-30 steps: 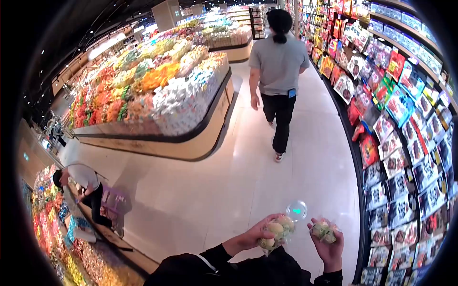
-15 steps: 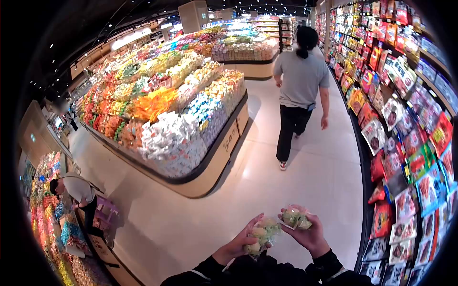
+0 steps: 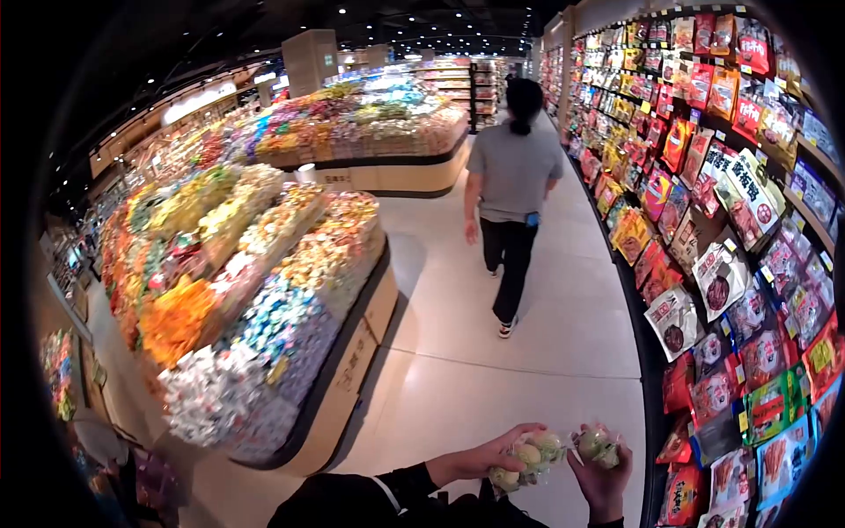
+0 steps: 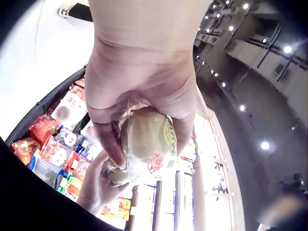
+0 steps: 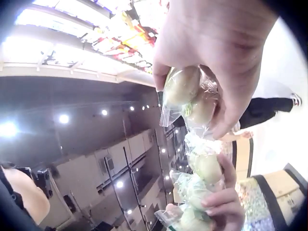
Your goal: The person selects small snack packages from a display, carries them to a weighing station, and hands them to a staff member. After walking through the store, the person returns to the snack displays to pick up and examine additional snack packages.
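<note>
My left hand (image 3: 482, 456) grips several pale green, rounded pieces in clear plastic wrappers (image 3: 531, 454). Red print and a green label show on one wrapped piece (image 4: 149, 137) in the left wrist view. Close beside it, my right hand (image 3: 602, 480) holds a smaller bunch of the same wrapped pieces (image 3: 598, 446), cupped between thumb and fingers. The right wrist view has two such pieces (image 5: 183, 86) under my right hand. Below them, my left fingers (image 5: 226, 199) curl round the other bunch.
A person in a grey shirt (image 3: 515, 172) walks ahead down the aisle floor (image 3: 493, 378). Along the right runs a shelf wall of hanging snack bags (image 3: 726, 282). A rounded island of loose wrapped sweets (image 3: 290, 308) stands at left, with another sweets island (image 3: 378, 132) beyond.
My view has moved forward along the aisle; the near sweets island has slid left. My hands came close together, then parted slightly, both still holding their wrapped pieces. The person ahead keeps walking.
</note>
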